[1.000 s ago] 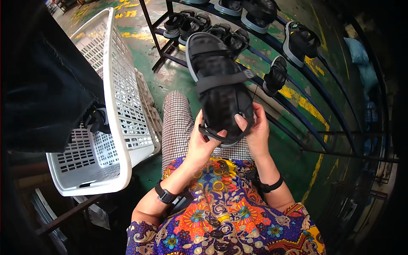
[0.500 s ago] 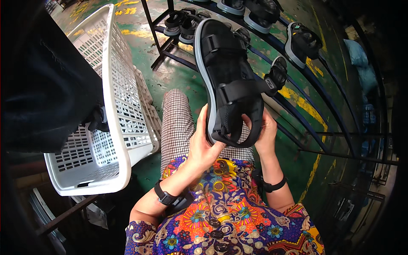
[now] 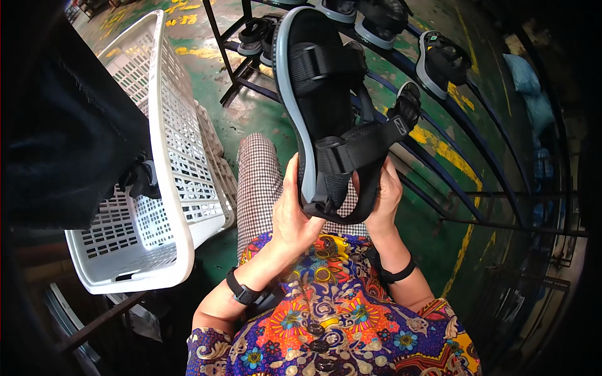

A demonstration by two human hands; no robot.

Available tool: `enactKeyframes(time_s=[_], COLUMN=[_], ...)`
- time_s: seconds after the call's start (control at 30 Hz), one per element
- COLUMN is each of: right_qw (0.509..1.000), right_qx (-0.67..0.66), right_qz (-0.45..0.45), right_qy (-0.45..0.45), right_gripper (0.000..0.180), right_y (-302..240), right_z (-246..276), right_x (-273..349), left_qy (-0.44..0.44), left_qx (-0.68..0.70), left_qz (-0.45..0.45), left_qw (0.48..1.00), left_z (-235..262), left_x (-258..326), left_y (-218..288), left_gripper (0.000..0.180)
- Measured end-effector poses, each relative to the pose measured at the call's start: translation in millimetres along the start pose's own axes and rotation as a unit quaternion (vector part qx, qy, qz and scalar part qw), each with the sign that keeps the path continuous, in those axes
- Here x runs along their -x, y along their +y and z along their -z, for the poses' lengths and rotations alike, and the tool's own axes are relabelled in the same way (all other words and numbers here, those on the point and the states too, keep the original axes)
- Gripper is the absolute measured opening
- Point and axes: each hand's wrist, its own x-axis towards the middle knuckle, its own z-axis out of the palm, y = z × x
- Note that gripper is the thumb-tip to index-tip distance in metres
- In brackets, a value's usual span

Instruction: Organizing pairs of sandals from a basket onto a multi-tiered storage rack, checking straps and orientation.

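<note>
A black strap sandal with a grey sole edge is held up above my lap, its toe pointing away from me. My left hand grips the left side of its heel, with the thumb near the heel's lower end. On the other side my right hand is closed round the heel strap, its fingers partly hidden behind the strap. The footbed faces me, and a wide strap crosses the toe area while another crosses the instep. The strap end sticks out toward the right.
A white slatted plastic basket stands at my left, with black sandals in it. Beside it hangs a dark cloth or garment. Ahead and to the right, a dark metal rack carries several similar sandals. Blue bundles lie far right.
The sandal has come slightly nearer and shifted left, tilting its toe left. Both hands have moved a little left with it and keep their hold.
</note>
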Motion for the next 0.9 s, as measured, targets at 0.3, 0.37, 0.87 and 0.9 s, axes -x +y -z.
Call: enactKeyframes(time_s=[0.3, 0.37, 0.87, 0.9], right_qw=[1.000, 1.000, 0.994, 0.994], right_qx=[0.003, 0.006, 0.044, 0.052], right_qz=[0.028, 0.025, 0.059, 0.054], right_qy=[-0.003, -0.013, -0.081, -0.075], right_gripper=[0.020, 0.020, 0.029, 0.028], right_y=[4, 4, 19, 21], right_z=[-3, -2, 1, -1], right_x=[2, 2, -2, -2], left_qy=[-0.016, -0.013, -0.026, -0.025], left_qx=[0.031, 0.037, -0.038, -0.038], left_qz=[0.040, 0.033, 0.054, 0.055], left_qw=[0.999, 0.999, 0.998, 0.997], left_z=[2, 2, 6, 6], left_x=[3, 3, 3, 3], left_y=[2, 1, 1, 1], left_gripper=[0.082, 0.081, 0.081, 0.081])
